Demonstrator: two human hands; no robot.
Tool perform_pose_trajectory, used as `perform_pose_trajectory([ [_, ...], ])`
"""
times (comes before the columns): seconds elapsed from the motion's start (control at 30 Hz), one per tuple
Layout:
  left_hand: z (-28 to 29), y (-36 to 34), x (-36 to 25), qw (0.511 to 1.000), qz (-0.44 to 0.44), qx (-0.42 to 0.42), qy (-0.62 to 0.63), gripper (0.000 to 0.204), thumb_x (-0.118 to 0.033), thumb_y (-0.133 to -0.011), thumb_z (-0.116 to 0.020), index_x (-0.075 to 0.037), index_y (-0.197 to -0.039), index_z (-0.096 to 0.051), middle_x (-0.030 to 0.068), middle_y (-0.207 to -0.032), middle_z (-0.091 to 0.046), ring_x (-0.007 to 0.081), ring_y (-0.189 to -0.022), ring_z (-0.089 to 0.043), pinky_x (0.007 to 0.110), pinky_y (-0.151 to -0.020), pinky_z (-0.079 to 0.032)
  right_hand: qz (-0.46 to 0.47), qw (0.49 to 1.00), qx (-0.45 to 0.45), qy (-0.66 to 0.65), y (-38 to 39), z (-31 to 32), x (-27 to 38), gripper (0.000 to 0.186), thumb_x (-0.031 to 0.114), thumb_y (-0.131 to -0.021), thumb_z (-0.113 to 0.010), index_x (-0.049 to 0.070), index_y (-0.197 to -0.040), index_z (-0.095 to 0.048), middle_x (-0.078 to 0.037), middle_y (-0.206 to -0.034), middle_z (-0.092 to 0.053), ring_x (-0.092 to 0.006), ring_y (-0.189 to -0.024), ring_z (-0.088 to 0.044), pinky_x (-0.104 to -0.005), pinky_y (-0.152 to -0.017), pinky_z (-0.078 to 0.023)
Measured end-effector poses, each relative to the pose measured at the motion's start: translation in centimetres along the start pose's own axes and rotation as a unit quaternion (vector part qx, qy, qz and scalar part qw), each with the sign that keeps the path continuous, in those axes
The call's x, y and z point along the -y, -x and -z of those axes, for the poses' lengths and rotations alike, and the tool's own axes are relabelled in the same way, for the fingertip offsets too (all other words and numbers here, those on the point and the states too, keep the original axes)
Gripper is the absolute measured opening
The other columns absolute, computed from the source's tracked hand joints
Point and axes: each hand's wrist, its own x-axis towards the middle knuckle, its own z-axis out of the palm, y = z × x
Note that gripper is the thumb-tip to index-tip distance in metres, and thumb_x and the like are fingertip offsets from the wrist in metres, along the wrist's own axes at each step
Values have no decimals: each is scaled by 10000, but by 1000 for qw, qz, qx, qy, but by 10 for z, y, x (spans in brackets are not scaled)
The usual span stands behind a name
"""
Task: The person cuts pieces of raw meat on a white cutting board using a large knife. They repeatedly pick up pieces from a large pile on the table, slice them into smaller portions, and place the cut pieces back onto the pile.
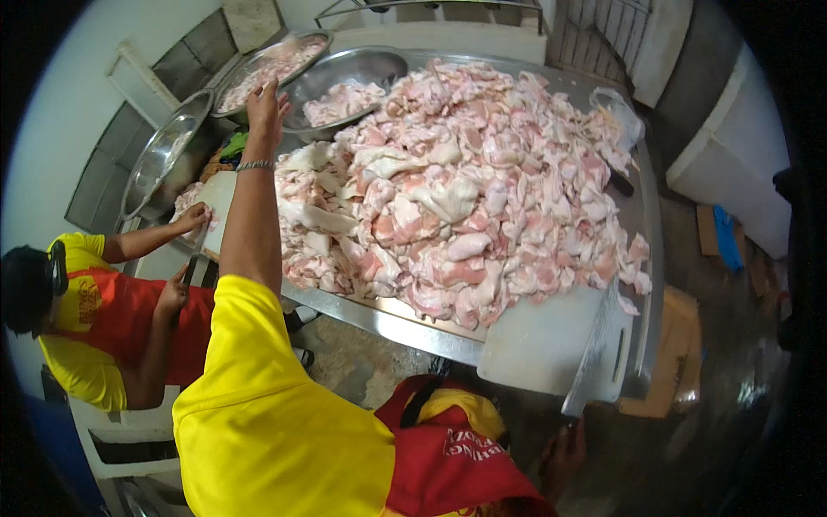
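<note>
My left arm stretches far across the table's left side. My left hand (268, 114) is up beside the steel bowls, with its fingers extended and no piece visible in it. A steel bowl (320, 41) beyond it holds pale raw meat, and another bowl (379, 62) to its right has a smaller heap. Low at the right, my right hand (564, 452) is closed round the handle of a long-bladed knife (594, 353). The blade tilts up over a white cutting board (543, 345) at the table's near edge. A big pile of raw chicken pieces (482, 189) covers much of the table.
At the left a co-worker (112, 319) in yellow and red holds a knife (190, 269) beside another white board (218, 200). A third steel bowl (164, 164) stands there. A clear plastic bag (622, 121) lies at the table's far right. Cardboard (676, 353) lies on the floor.
</note>
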Motion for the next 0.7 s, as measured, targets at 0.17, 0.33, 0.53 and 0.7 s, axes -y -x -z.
perform_pose_trajectory([
  [0.17,12,118,71,950,-29,270,-154,295,-235,-913,-671,-32,-1127,-650,39,-914,-693,153,-889,-653,306,-791,-517,87,984,24,151,-4,-14,-8,484,99,-979,-540,23,-1448,-445,16,-734,-505,-48,-601,-458,-228,-498,-391],
  [0.33,-16,258,102,882,-161,384,-221,430,-190,-806,-734,-52,-1197,-624,111,-1092,-643,248,-1011,-622,401,-843,-505,31,993,24,114,-2,-27,9,480,151,-960,-599,35,-1416,-504,-43,-850,-601,-81,-672,-517,-257,-576,-444],
  [0.53,-66,270,100,808,-284,332,-394,519,-187,-741,-759,-68,-1212,-574,190,-1191,-556,420,-1068,-527,494,-948,-439,27,995,42,83,-5,-40,19,491,141,-966,-587,22,-1429,-476,-38,-808,-595,-87,-653,-521,-263,-583,-456],
  [0.7,-83,220,97,866,-170,379,-280,298,-121,-819,-654,-23,-1101,-636,135,-942,-647,267,-894,-601,375,-806,-488,33,997,56,36,-5,-40,4,511,79,-952,-550,20,-1447,-438,13,-718,-523,-53,-548,-472,-221,-441,-398],
])
